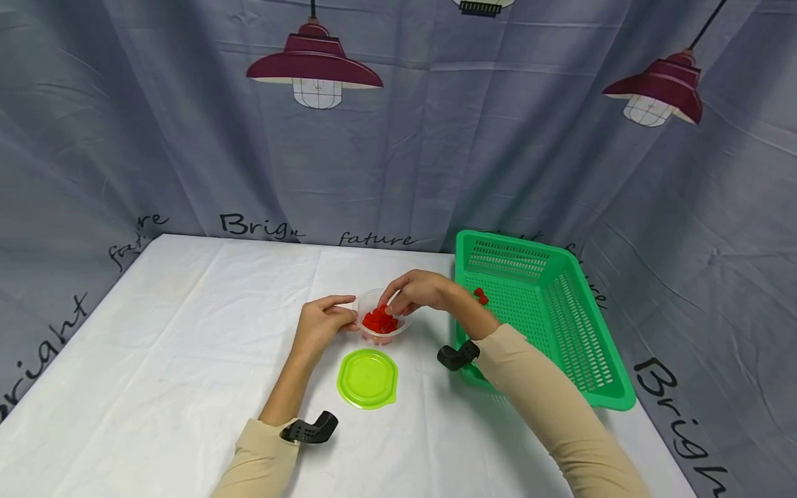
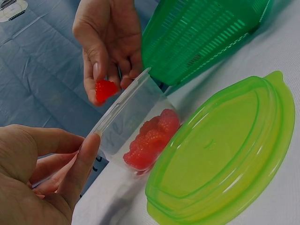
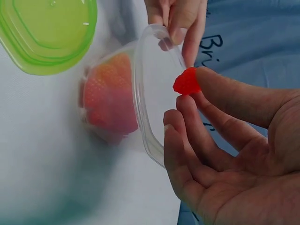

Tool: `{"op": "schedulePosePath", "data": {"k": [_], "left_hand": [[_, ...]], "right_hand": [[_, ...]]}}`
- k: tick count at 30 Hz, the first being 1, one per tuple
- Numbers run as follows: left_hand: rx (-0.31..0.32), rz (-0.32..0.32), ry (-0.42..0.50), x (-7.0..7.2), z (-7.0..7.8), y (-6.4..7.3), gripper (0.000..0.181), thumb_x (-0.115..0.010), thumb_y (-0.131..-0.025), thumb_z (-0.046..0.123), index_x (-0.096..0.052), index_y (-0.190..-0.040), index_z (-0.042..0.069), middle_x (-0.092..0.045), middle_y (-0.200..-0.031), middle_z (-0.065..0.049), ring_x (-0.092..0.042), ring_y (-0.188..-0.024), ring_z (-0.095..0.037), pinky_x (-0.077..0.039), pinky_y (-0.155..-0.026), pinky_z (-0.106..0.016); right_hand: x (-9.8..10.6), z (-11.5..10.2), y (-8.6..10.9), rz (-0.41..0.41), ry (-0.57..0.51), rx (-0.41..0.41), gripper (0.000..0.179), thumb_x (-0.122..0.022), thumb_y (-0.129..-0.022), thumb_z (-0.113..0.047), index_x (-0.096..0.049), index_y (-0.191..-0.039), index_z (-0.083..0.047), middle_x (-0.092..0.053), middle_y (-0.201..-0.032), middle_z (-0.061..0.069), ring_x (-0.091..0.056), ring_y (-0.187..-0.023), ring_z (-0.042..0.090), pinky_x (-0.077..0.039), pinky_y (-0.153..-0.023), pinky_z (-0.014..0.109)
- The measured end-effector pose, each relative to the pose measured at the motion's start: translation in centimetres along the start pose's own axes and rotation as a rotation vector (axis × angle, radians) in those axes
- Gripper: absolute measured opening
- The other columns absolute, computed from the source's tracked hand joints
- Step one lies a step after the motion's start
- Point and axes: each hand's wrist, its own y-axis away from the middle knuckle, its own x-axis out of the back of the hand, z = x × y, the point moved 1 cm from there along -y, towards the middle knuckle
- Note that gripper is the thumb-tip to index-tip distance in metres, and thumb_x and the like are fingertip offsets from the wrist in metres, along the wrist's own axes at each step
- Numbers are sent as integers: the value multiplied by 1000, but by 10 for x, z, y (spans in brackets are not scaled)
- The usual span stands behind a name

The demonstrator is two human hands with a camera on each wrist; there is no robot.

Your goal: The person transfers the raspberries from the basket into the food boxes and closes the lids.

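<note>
A clear plastic tub (image 2: 115,136) holding several red raspberries (image 2: 152,140) stands on the white table. My left hand (image 1: 317,324) pinches its rim from the left, as the left wrist view (image 2: 42,173) shows. Over the tub's mouth my right hand (image 1: 418,292) pinches a single raspberry (image 3: 187,81) between thumb and fingertips. In the right wrist view that raspberry is at the rim, above the others inside. A light-green lid (image 1: 368,379) lies flat on the table just in front of the tub.
To the right stands a green slotted basket (image 1: 607,360), with a few raspberries (image 1: 481,296) near its left wall, partly beneath my right forearm. A grey printed curtain (image 1: 398,138) hangs behind the white-covered table (image 1: 156,387).
</note>
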Motion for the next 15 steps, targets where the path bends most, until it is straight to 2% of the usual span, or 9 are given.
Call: {"op": "schedulePosePath", "data": {"k": [5, 15], "left_hand": [[1, -4, 2, 0, 2, 1, 32, -67, -90, -4, -69, -122, -5, -73, -101, -29, -73, -64, -16, -65, -72, -29], [-9, -2, 12, 0, 0, 1, 33, -68, -89, -5, -69, -122, -6, -74, -100, -28, -73, -63, -15, -65, -73, -33]], "right_hand": [[-1, 3, -3, 4, -21, -8, 28, -68, -90, -7, -72, -116, 1, -72, -104, 5, -60, -89, 18, -50, -109, 50], [-3, 6, -4, 10, -13, -20, 26, -69, -89, -9, -74, -114, -2, -74, -112, 6, -63, -97, 20, -49, -109, 47]]}}
